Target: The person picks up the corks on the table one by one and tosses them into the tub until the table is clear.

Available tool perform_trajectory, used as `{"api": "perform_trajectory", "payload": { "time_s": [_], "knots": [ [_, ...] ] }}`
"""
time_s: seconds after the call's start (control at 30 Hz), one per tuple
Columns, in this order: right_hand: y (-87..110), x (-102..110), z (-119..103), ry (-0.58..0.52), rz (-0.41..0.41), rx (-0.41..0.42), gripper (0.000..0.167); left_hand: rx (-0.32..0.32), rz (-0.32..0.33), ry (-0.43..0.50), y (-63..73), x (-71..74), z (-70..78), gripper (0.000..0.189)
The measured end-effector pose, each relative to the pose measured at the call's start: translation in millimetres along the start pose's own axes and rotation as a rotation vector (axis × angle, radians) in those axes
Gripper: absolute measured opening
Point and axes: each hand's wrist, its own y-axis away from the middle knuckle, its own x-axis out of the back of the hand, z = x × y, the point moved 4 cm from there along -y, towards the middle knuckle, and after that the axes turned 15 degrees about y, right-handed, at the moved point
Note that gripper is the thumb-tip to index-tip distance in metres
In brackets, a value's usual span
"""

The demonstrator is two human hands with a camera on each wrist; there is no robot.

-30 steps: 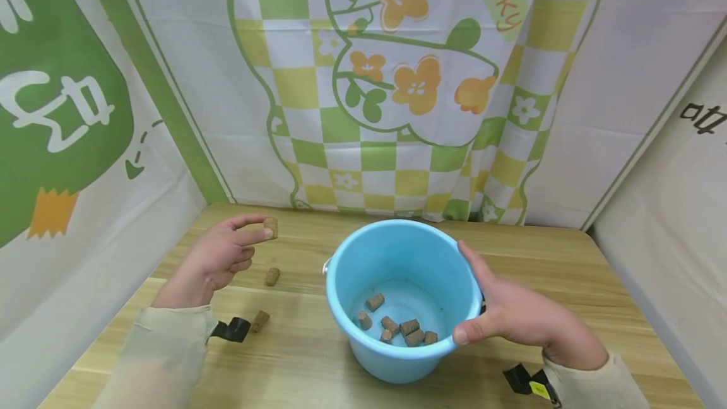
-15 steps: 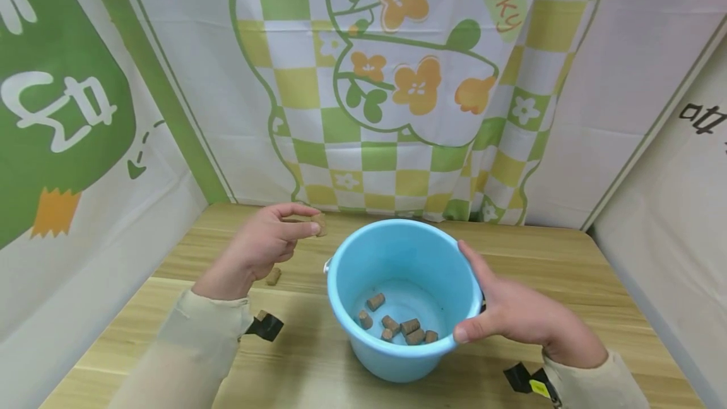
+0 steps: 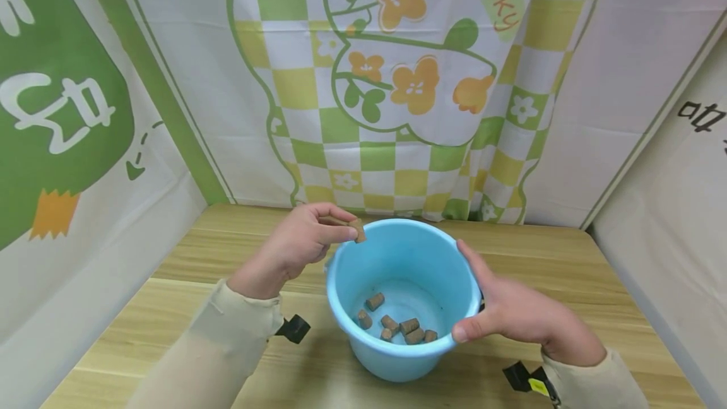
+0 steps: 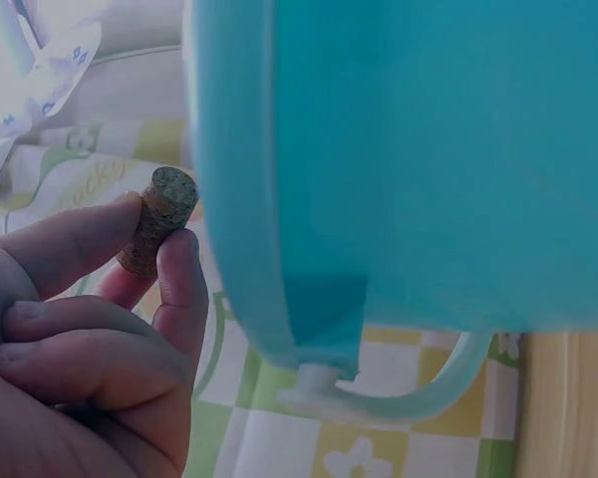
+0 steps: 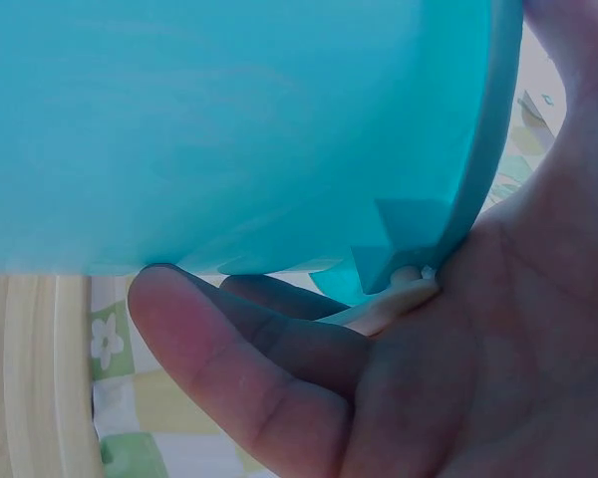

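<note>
My left hand (image 3: 298, 242) pinches a cork (image 3: 358, 230) between thumb and fingertips, at the far left part of the rim of a light blue bucket (image 3: 386, 363). In the left wrist view the cork (image 4: 159, 221) looks speckled and stands beside the bucket's outer wall, the other fingers curled below it. My right hand (image 3: 519, 314) holds the bucket's right side, thumb on the rim. Its fingers (image 5: 249, 383) lie along the outside in the right wrist view, near the handle joint (image 5: 409, 284). Several corks (image 3: 409, 326) lie on the bucket's floor.
The bucket stands on a wooden table (image 3: 545, 257). A patterned cloth (image 3: 397, 163) hangs behind the table, with pale panels at both sides. Black straps (image 3: 294, 329) stick out at the sleeves. My left arm covers part of the table's left side.
My left hand has carried the cork rightward from the table's left side to the bucket rim. Its arm now hides the loose corks seen on the table earlier. The right hand has stayed put.
</note>
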Motion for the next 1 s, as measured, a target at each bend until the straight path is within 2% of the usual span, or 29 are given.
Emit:
{"api": "perform_trajectory", "payload": {
  "time_s": [0.3,0.57,0.7,1.0],
  "knots": [
    [0.1,-0.7,-0.1,-0.021,-0.005,0.001,0.132,-0.006,0.028,-0.073,-4.8,-12.2,-5.8,0.020],
    [0.2,-0.4,-0.4,-0.027,0.000,0.009,0.131,-0.013,0.041,-0.101,-6.3,-19.6,-6.5,0.012],
    [0.4,-0.4,-0.2,-0.023,-0.002,0.006,0.130,-0.022,0.056,-0.112,-7.3,-21.9,-7.2,0.005],
    [0.4,-0.4,-0.2,-0.021,-0.004,0.012,0.130,-0.014,0.079,-0.128,-6.5,-22.4,-8.5,0.005]
  ]
}}
